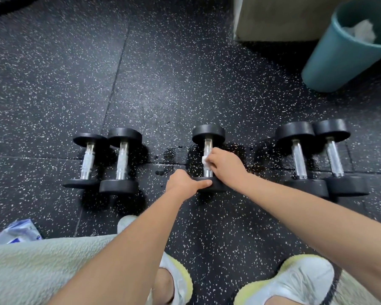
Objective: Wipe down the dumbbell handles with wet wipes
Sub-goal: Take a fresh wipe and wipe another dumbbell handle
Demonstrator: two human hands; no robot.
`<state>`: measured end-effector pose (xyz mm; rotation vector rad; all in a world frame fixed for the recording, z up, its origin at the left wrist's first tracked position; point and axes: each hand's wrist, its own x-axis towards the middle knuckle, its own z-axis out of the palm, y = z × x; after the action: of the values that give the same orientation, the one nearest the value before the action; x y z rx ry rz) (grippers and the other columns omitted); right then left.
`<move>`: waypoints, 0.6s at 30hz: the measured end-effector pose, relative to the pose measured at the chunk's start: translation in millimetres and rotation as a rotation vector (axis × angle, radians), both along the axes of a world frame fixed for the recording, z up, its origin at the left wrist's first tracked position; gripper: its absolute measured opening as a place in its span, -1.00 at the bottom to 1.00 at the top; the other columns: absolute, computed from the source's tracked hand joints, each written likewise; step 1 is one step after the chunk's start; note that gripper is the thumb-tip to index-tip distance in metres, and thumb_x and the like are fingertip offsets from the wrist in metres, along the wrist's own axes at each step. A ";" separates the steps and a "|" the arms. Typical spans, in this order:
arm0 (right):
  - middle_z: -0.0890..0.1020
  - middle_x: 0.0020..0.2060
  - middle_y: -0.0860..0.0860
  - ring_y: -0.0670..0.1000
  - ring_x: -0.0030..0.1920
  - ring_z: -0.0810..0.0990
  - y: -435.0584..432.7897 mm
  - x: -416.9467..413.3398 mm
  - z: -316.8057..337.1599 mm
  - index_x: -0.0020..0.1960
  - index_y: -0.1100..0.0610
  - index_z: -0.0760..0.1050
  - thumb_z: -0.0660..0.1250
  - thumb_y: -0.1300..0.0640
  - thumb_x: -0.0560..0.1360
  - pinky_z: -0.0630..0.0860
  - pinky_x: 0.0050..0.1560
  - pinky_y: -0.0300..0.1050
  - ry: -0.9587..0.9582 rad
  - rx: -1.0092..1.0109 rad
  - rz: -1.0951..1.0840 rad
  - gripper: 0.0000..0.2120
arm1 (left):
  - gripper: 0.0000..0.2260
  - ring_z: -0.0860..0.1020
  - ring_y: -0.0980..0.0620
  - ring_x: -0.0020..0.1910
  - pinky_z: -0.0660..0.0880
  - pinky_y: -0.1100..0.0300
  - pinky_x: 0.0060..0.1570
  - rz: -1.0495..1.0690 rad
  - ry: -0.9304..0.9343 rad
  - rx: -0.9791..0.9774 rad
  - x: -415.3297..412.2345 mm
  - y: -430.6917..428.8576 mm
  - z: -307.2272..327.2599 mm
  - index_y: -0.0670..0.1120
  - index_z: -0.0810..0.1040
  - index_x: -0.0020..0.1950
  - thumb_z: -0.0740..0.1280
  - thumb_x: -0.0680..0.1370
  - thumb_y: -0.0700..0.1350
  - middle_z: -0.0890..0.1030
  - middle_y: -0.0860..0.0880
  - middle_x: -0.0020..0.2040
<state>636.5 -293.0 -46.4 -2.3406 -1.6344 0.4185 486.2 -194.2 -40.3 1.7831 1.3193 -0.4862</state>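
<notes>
Right hand [226, 167]: fingers curled round a white wet wipe [204, 160], clamping it against the chrome handle [207, 143] of the middle black round-headed dumbbell [208, 133]. Left hand [184, 183]: rests on that dumbbell's near head, thumb laid across its top. Its fingers are hidden, so I cannot tell the grip. The dumbbell lies on the black speckled rubber floor [163, 84], with wet patches [169, 153] beside it. Left pair of dumbbells [122, 159] and right pair of dumbbells [299, 159] flank it. Teal plastic bin [339, 60] far right, white crumpled material inside. Blue-white plastic packet [15, 232] near left.
</notes>
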 end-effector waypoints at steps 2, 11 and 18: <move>0.58 -0.06 0.05 0.15 -0.09 0.62 7.4 6.9 0.0 0.01 0.15 0.66 0.36 0.16 0.56 0.50 -0.17 0.00 -0.025 -0.020 0.021 -0.88 | -0.36 0.55 -0.04 -0.27 0.33 0.13 -0.38 0.011 -0.008 0.019 -0.2 -1.4 0.8 -0.11 0.50 -0.09 0.58 0.26 0.42 0.56 0.00 -0.26; 0.57 -0.06 0.03 0.18 -0.13 0.60 25.7 8.3 8.9 -0.01 0.07 0.68 0.30 0.09 0.59 0.52 -0.15 0.02 -0.005 -0.063 -0.121 -0.82 | -0.38 0.64 -0.04 -0.17 0.52 0.10 -0.23 0.017 0.000 0.010 -3.8 -1.6 -3.3 -0.11 0.61 -0.01 0.56 0.29 0.41 0.68 -0.03 -0.15; 0.62 -0.06 -0.02 0.11 -0.08 0.62 20.1 13.4 18.8 0.01 0.03 0.72 0.40 0.09 0.54 0.56 -0.07 -0.01 0.049 -0.121 0.053 -0.88 | -0.40 0.61 -0.03 -0.16 0.45 0.10 -0.27 0.010 -0.012 0.027 -4.1 -2.7 -1.8 -0.10 0.54 0.01 0.56 0.34 0.38 0.65 -0.03 -0.12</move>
<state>649.9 -272.8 -27.6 -2.3569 -1.6956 0.5966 482.1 -196.9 -42.1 1.7981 1.3318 -0.4528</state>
